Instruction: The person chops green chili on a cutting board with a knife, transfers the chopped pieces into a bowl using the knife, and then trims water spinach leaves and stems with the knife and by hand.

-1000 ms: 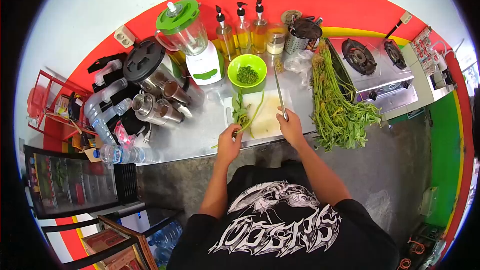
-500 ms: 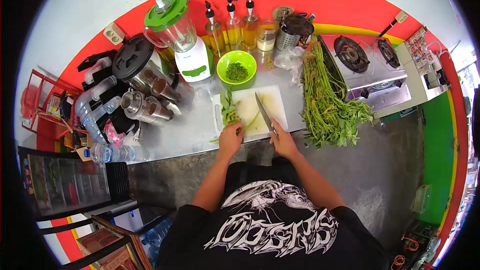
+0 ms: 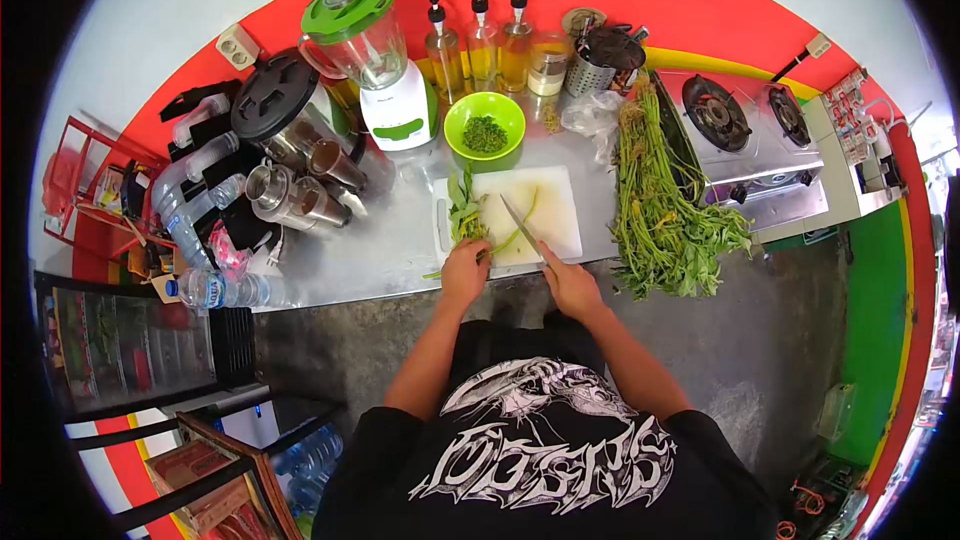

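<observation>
My left hand [image 3: 465, 272] is closed on the lower end of a bunch of leafy green stems [image 3: 463, 210], at the near left of a white cutting board [image 3: 562, 205]. My right hand [image 3: 574, 290] grips a kitchen knife [image 3: 521, 221], its blade slanting up and left over the board. A loose green stem [image 3: 532, 202] lies under and beside the blade; whether the edge touches it I cannot tell. Just beyond the board stands a lime-green bowl [image 3: 455, 122] with chopped greens [image 3: 485, 134] inside.
A large heap of stemmed greens [image 3: 665, 210] lies right of the board, beside a gas stove [image 3: 750, 130]. A blender [image 3: 395, 105], pump bottles [image 3: 482, 45] and a jar [image 3: 547, 65] line the back. Metal cups [image 3: 325, 205] and plastic water bottles [image 3: 225, 290] stand left.
The knife has swung left, its tip now lower and nearer the bunch of greens. My left hand keeps its hold at the board's near edge. The whole view has shifted slightly.
</observation>
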Action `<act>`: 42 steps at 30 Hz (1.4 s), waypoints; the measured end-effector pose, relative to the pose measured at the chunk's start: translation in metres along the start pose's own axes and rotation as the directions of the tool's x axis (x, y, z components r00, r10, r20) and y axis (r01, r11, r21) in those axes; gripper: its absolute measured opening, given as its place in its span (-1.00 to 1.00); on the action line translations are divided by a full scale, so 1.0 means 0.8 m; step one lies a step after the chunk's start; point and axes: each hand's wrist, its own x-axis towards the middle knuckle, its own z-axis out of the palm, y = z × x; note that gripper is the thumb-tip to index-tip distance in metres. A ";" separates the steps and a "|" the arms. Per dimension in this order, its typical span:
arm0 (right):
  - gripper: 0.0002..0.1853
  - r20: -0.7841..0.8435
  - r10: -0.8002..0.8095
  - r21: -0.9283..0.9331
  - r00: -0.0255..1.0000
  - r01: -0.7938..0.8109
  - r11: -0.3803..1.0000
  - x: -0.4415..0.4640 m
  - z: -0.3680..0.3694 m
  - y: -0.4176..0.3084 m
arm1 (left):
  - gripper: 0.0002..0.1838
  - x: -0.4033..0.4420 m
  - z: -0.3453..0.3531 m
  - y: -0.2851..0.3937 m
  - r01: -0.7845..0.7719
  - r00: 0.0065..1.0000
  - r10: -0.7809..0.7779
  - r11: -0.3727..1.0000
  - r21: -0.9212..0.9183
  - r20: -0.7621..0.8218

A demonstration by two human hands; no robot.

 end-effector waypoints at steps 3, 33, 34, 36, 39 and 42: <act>-0.38 -0.021 -0.075 -0.027 0.997 0.075 0.997 0.003 -0.001 0.000 | -0.80 0.000 0.000 -0.004 -0.007 1.000 0.007 1.000 -0.021 -0.001; -0.36 -0.291 -0.026 0.144 0.956 0.071 0.987 -0.026 -0.019 0.045 | -0.79 0.074 0.053 0.051 -0.124 0.992 0.122 0.953 -0.276 -0.023; -0.37 -0.249 0.041 0.203 0.968 0.011 0.979 -0.031 -0.025 0.045 | -0.79 0.080 0.062 0.051 -0.152 0.988 0.149 0.953 -0.261 -0.032; -0.38 -0.207 0.109 0.253 0.972 -0.055 0.966 -0.039 -0.029 0.050 | -0.78 0.084 0.073 0.052 -0.142 0.989 0.146 0.964 -0.227 0.003; -0.37 -0.355 0.039 0.221 0.934 0.043 0.974 -0.046 -0.025 0.062 | -0.76 0.084 0.076 0.054 -0.133 0.989 0.141 0.976 -0.172 0.034; -0.35 -0.312 0.096 0.288 0.945 -0.003 0.958 -0.050 -0.018 0.070 | -0.74 0.079 0.065 0.052 -0.210 0.977 0.202 0.966 -0.154 -0.063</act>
